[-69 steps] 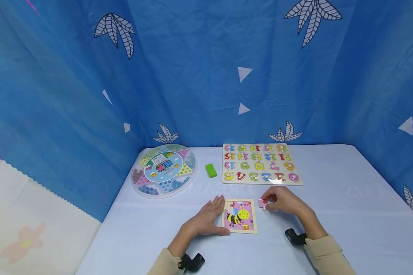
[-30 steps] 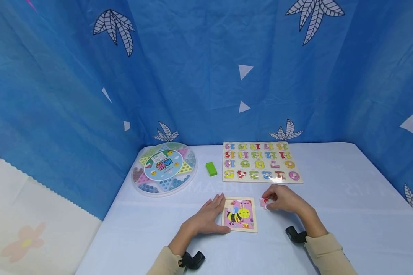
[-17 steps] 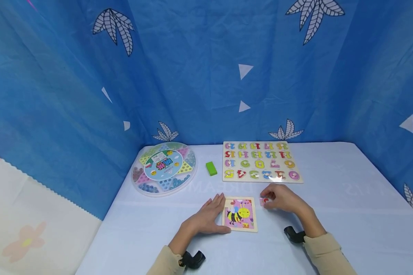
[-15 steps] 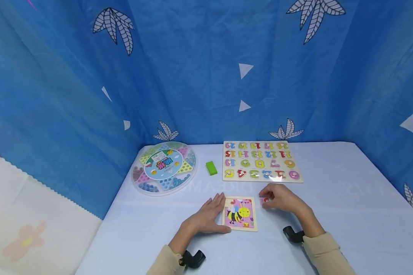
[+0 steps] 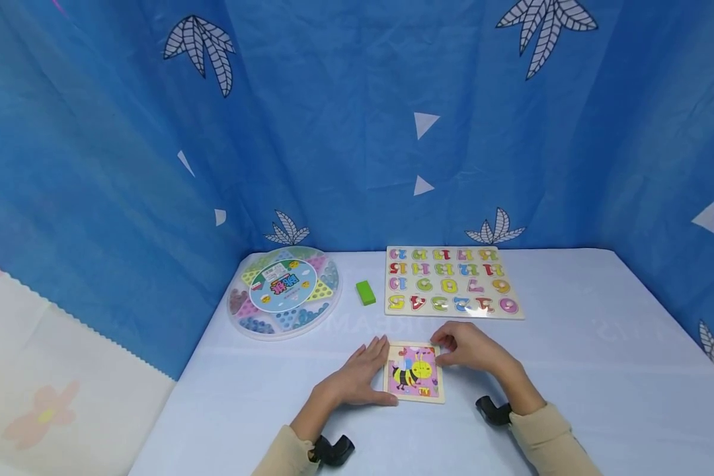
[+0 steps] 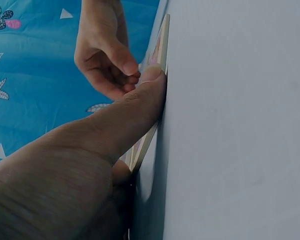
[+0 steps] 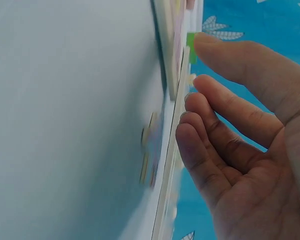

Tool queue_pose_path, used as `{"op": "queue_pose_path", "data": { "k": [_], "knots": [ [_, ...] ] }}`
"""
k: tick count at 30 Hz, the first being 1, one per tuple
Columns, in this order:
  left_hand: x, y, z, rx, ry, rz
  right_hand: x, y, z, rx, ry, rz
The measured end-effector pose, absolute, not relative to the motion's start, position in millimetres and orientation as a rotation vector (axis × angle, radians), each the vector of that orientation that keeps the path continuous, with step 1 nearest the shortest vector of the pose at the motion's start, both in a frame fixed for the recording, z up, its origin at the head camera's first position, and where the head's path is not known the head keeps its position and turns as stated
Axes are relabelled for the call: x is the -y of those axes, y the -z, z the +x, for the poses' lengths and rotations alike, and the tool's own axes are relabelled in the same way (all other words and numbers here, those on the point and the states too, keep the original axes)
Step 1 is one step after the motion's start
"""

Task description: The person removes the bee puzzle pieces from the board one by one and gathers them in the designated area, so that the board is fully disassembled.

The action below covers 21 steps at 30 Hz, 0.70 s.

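Bee puzzle point(image 5: 413, 373), flanked
Left grip point(image 5: 359, 378) spread along its left edge; right grip point(image 5: 469, 347), parted, at its right edge; surface point(image 5: 607, 377) stretches beyond.

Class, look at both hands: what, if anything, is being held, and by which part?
Nothing is visibly gripped: the left hand lies against the bee puzzle along its left side, and the right hand shows its thumb and fingers apart.

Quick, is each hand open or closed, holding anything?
Left hand: open, touching the square pale-wood bee puzzle.
Right hand: open, holding nothing.
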State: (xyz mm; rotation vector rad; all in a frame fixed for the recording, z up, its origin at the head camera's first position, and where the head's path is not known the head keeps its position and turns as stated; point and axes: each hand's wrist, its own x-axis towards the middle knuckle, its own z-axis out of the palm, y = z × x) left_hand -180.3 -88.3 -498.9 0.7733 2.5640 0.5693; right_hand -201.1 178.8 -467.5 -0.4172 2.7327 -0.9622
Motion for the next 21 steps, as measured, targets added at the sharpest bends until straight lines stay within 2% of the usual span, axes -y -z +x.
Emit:
{"op": "queue_pose_path", "data": {
  "k": [21],
  "knots": [
    [88.5,499.3,-181.4,-2.557,-0.59,0.785,-142.0,471.4,-211.8,-2.691,0.925,-0.5]
  ]
}}
